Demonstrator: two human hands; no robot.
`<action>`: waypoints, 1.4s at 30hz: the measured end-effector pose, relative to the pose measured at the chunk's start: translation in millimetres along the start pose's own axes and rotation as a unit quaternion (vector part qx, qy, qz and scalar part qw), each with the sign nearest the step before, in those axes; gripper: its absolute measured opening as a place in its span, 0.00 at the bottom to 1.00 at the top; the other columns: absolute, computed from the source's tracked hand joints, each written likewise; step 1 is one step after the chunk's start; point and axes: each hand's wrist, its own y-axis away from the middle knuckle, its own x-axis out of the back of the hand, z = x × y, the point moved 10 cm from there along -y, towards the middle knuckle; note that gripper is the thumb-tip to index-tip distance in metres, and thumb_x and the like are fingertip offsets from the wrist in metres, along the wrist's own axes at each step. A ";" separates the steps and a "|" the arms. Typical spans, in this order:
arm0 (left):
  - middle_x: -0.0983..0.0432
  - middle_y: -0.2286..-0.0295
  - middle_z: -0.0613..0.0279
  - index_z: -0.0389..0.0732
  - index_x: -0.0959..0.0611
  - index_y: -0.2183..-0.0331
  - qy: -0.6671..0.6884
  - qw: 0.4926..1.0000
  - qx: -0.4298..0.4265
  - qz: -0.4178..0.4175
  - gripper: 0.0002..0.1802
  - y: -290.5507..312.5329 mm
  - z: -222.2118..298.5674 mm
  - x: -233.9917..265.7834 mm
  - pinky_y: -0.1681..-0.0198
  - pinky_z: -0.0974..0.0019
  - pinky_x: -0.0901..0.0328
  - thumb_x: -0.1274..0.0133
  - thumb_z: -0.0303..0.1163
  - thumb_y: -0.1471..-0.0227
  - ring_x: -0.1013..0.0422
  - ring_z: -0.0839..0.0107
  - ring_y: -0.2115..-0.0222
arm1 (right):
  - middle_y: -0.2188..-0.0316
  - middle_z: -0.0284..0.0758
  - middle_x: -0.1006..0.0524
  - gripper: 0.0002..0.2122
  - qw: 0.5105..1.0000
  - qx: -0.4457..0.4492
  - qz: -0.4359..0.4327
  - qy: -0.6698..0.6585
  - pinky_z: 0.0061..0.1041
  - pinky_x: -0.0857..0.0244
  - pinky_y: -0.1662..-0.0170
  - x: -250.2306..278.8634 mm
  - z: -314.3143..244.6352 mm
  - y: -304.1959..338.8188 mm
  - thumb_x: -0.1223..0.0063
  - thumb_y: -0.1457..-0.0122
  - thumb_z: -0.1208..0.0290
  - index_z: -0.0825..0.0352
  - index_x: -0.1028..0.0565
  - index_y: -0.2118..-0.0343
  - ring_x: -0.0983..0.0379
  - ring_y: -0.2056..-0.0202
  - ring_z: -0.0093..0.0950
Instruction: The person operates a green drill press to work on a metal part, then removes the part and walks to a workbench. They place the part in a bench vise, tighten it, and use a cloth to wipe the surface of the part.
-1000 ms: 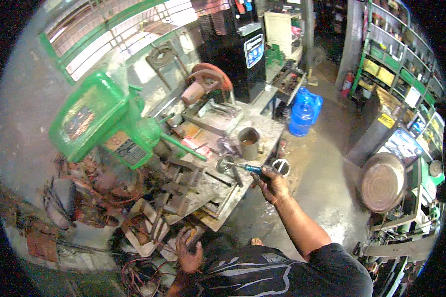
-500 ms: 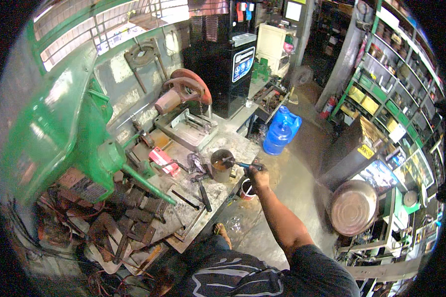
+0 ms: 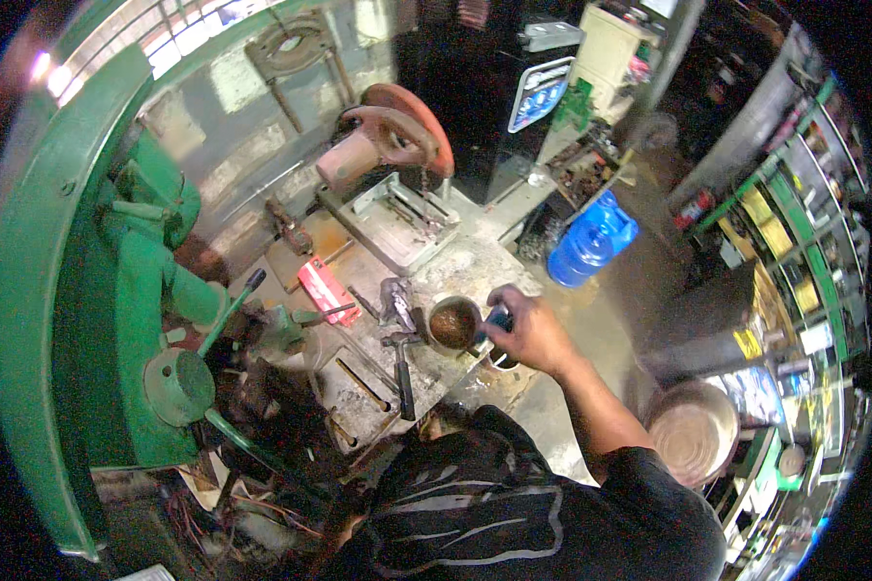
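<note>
My right hand (image 3: 536,332) is closed, thumb and fingers around a blue-handled tool (image 3: 497,321) whose working end I cannot make out. It hovers at the right rim of a round metal can (image 3: 452,322) with brown contents, near the bench edge. Left of the can lie a hammer (image 3: 403,380) with a dark handle and a crumpled, shiny piece of wrapping (image 3: 395,301). A red and white box (image 3: 327,290) rests farther left. Below the right hand, partly covered by it, a small light-rimmed container (image 3: 502,357) stands lower than the bench. My left hand is out of sight.
A green drill press (image 3: 48,320) fills the left side, its lever (image 3: 231,315) reaching over the bench (image 3: 470,254). Behind stands a cut-off saw (image 3: 383,140) with a reddish guard. A blue water jug (image 3: 591,242) stands on the floor; shelves (image 3: 785,213) line the right.
My right hand has come nearer the can's rim, and the tool's end that was in the can no longer shows there. The view has shifted, bringing the drill press's lever into sight.
</note>
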 end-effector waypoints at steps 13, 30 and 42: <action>0.19 0.47 0.43 0.42 0.24 0.36 0.148 0.974 -0.114 0.126 0.28 95.7 210.2 -96.1 0.44 0.48 0.28 0.46 0.36 0.36 0.21 0.48 0.48 | 0.49 0.49 0.17 0.24 0.711 0.424 -0.561 -0.029 0.47 0.26 0.41 -167.8 -53.3 46.8 0.43 0.32 0.58 0.64 0.26 0.36 0.20 0.48 0.52; 0.14 0.59 0.47 0.45 0.10 0.58 0.379 0.719 0.561 0.153 0.17 454.1 -46.8 -706.9 0.53 0.49 0.25 0.40 0.34 0.52 0.18 0.47 0.55 | 0.56 0.48 0.14 0.10 0.600 0.487 -0.626 0.101 0.53 0.25 0.51 -326.4 -67.5 294.3 0.42 0.33 0.65 0.60 0.13 0.55 0.17 0.54 0.50; 0.14 0.54 0.50 0.44 0.09 0.54 0.536 0.535 0.643 0.115 0.22 505.7 131.2 -903.2 0.51 0.50 0.26 0.42 0.43 0.46 0.18 0.51 0.51 | 0.56 0.50 0.15 0.12 0.530 0.505 -0.671 0.118 0.53 0.25 0.51 -353.9 -48.5 370.8 0.44 0.32 0.63 0.63 0.14 0.55 0.18 0.54 0.50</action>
